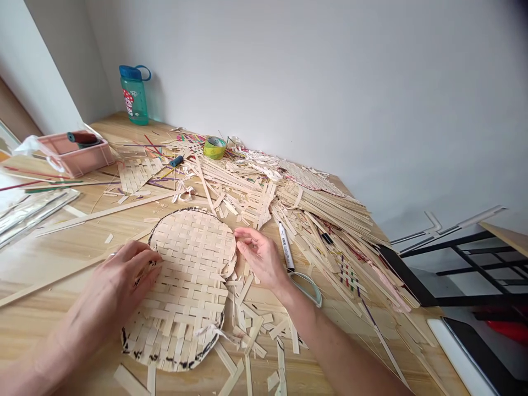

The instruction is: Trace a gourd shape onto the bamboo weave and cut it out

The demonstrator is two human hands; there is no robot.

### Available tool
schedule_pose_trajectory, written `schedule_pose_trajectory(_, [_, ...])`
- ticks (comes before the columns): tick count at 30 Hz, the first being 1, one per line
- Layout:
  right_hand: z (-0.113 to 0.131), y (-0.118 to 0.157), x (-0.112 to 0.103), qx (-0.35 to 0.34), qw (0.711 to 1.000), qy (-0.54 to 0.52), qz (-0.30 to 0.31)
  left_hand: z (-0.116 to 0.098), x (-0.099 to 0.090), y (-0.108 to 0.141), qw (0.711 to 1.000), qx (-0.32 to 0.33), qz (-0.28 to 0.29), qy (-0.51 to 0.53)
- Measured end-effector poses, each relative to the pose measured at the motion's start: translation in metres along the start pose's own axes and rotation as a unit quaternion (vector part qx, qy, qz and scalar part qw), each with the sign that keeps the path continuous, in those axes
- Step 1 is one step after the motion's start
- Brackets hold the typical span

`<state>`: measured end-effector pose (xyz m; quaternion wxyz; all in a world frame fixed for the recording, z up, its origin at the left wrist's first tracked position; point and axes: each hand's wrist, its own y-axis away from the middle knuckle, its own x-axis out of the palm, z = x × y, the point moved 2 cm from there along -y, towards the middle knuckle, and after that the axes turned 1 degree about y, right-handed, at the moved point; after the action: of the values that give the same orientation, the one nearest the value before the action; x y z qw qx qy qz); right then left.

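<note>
A woven bamboo piece (185,280), shaped like two joined rounds with black marks along its edge, lies on the wooden table. My left hand (127,278) rests over its left edge at the narrow middle, thumb and fingers closed on that edge. At the upper right edge, my right hand (262,256) has its thumb and fingertips on the rim of the upper round. A white tie sticks out from the lower right edge of the piece. Part of the left rim is hidden under my left hand.
Cut strips (256,330) litter the table right of the weave. A marker (286,247), green tape roll (214,148) and long strip pile (325,206) lie beyond. A pink basket (78,154) and blue-green bottle (135,99) stand back left. A tablet (474,357) is at lower right.
</note>
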<state>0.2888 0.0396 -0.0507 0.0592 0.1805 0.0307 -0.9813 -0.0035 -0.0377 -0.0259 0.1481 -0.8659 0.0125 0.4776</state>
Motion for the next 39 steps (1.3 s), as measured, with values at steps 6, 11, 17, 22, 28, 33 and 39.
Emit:
schedule_pose_trajectory(6, [0.001, 0.001, 0.001, 0.024, 1.0, 0.001, -0.011, -0.006, 0.0, -0.001, 1.0, -0.007, -0.005, 0.018])
schedule_pose_trajectory(11, [-0.002, -0.001, 0.0, 0.032, 0.999, -0.001, -0.026, -0.006, 0.002, 0.0, 0.999, -0.001, -0.003, 0.032])
schedule_pose_trajectory(17, [-0.003, -0.001, -0.008, 0.042, 0.999, 0.015, -0.008, -0.008, 0.005, 0.002, 0.999, 0.02, -0.004, 0.032])
schedule_pose_trajectory(22, [-0.002, -0.002, -0.014, 0.055, 0.998, 0.03, 0.014, -0.01, 0.005, 0.002, 0.998, 0.04, -0.01, 0.038])
schedule_pose_trajectory(28, [-0.007, -0.003, -0.019, 0.068, 0.997, 0.007, 0.027, -0.007, 0.008, 0.002, 0.998, 0.049, -0.004, 0.04])
schedule_pose_trajectory(33, [-0.007, -0.002, -0.019, 0.055, 0.998, 0.0, 0.026, -0.011, 0.008, 0.002, 0.998, 0.038, 0.02, 0.039])
schedule_pose_trajectory(39, [-0.002, -0.001, -0.02, 0.057, 0.998, -0.005, 0.023, -0.013, 0.007, 0.001, 0.998, 0.035, 0.034, 0.039])
